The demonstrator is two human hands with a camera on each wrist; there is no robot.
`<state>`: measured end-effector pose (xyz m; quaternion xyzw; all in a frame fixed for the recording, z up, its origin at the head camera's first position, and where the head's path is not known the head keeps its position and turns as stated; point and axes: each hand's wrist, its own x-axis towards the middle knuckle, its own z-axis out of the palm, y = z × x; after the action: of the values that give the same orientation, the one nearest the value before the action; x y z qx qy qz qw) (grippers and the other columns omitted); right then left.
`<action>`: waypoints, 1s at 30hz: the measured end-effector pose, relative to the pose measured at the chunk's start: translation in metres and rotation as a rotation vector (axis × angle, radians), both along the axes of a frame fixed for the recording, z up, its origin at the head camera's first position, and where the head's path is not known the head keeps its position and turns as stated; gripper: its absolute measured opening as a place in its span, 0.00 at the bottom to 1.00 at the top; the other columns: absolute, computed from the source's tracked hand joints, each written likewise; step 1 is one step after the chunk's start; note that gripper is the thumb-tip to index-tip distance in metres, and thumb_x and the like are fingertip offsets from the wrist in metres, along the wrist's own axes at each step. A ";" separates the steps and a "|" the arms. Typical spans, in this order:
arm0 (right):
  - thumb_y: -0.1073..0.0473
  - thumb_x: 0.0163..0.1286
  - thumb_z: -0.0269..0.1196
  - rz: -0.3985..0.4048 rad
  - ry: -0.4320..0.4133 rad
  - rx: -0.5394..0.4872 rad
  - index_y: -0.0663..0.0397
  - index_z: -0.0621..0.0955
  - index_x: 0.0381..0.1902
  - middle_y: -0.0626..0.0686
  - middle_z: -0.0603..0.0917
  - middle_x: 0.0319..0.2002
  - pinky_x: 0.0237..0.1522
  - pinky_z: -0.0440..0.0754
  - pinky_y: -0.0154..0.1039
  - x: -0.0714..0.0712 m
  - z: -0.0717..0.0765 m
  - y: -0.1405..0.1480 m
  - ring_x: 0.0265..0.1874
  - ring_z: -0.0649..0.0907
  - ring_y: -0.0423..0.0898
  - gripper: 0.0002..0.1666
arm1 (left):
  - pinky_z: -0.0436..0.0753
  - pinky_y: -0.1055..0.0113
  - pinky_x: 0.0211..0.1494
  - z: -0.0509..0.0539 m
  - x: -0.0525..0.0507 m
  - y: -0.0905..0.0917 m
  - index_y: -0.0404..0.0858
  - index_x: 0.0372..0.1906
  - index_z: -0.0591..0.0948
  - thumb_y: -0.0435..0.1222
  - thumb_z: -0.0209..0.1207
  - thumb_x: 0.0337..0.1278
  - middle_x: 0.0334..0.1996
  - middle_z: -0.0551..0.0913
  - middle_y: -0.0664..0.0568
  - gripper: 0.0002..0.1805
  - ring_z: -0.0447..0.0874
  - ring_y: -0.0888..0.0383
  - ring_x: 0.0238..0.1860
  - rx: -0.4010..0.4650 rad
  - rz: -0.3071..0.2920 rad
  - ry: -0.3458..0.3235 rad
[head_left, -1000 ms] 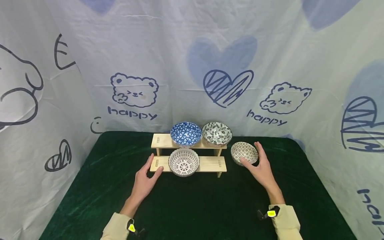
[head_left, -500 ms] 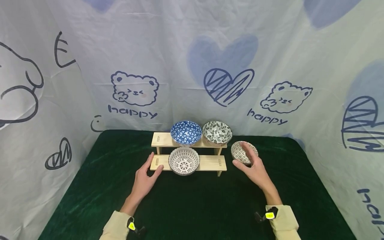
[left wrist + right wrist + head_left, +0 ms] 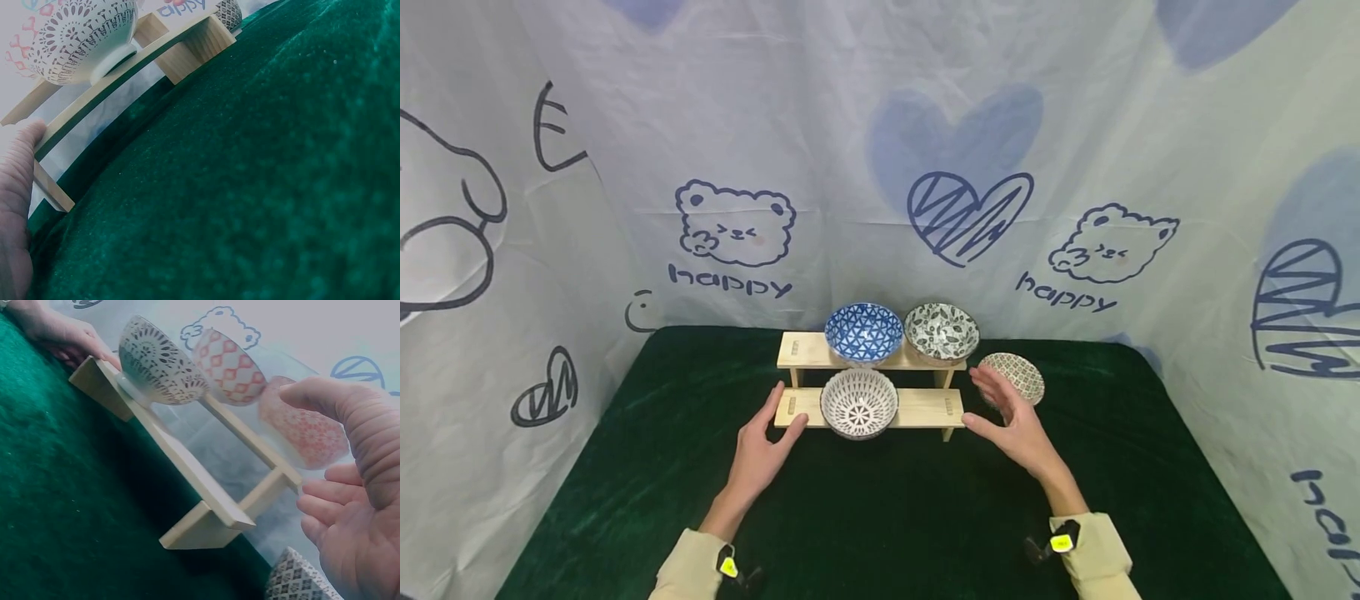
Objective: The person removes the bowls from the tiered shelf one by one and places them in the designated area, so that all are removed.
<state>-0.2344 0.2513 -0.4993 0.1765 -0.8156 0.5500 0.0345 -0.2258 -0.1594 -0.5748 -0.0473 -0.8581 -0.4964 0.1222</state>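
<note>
My left hand (image 3: pixel 757 458) touches the left end of the lower wooden shelf (image 3: pixel 922 408), its thumb at the front edge. A black-and-white bowl (image 3: pixel 859 404) stands mid-shelf. On the upper shelf (image 3: pixel 806 351) are a blue-patterned bowl (image 3: pixel 863 332) and a leaf-patterned bowl (image 3: pixel 942 332). My right hand (image 3: pixel 1021 435) holds nothing, fingers spread, near the shelf's right end and partly in front of a small lattice-patterned bowl (image 3: pixel 1021 377) on the cloth. In the right wrist view, that small bowl (image 3: pixel 299 579) lies below my right palm (image 3: pixel 359 544).
Dark green cloth (image 3: pixel 880 517) covers the table. White fabric (image 3: pixel 842 108) with blue hearts and bear drawings hangs behind it and at both sides. The shelves' right legs (image 3: pixel 200 528) reach down to the cloth.
My right hand has let go of the small bowl and moved left toward the shelf's right end. The left hand and the bowls have stayed in place.
</note>
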 end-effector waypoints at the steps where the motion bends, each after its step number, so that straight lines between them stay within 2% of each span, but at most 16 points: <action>1: 0.61 0.70 0.71 0.006 -0.001 -0.001 0.55 0.60 0.81 0.60 0.67 0.78 0.78 0.59 0.65 0.000 -0.001 -0.002 0.77 0.66 0.61 0.48 | 0.62 0.39 0.79 0.000 0.001 0.000 0.40 0.82 0.62 0.54 0.65 0.70 0.80 0.62 0.42 0.45 0.60 0.42 0.80 0.002 -0.002 -0.001; 9: 0.61 0.70 0.71 0.064 -0.023 -0.025 0.57 0.62 0.80 0.60 0.68 0.78 0.78 0.60 0.63 0.001 -0.008 -0.012 0.77 0.67 0.60 0.47 | 0.62 0.39 0.79 0.000 0.002 -0.001 0.40 0.82 0.62 0.55 0.65 0.69 0.80 0.62 0.42 0.45 0.60 0.42 0.80 0.008 0.003 -0.007; 15: 0.63 0.69 0.71 0.085 -0.040 -0.052 0.59 0.62 0.80 0.62 0.69 0.77 0.78 0.61 0.58 0.003 -0.009 -0.020 0.76 0.68 0.61 0.46 | 0.62 0.40 0.80 0.000 -0.002 0.000 0.40 0.82 0.62 0.55 0.64 0.70 0.81 0.62 0.44 0.45 0.60 0.44 0.80 0.013 -0.004 -0.001; 24: 0.61 0.70 0.72 0.168 -0.066 -0.073 0.52 0.63 0.80 0.64 0.67 0.78 0.77 0.62 0.63 0.004 -0.011 -0.041 0.77 0.68 0.60 0.46 | 0.63 0.40 0.79 -0.001 -0.001 -0.001 0.40 0.82 0.63 0.54 0.65 0.69 0.80 0.63 0.43 0.44 0.61 0.44 0.80 -0.001 0.012 0.005; 30: 0.62 0.70 0.71 0.207 -0.058 -0.082 0.54 0.63 0.80 0.63 0.67 0.77 0.76 0.64 0.61 0.002 -0.015 -0.049 0.77 0.68 0.60 0.46 | 0.62 0.41 0.80 -0.002 0.000 0.000 0.41 0.82 0.63 0.55 0.64 0.70 0.80 0.63 0.44 0.44 0.61 0.45 0.80 0.007 0.006 0.000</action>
<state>-0.2328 0.2019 -0.5139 0.2423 -0.7705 0.5884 -0.0388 -0.2257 -0.1597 -0.5767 -0.0441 -0.8567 -0.4988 0.1239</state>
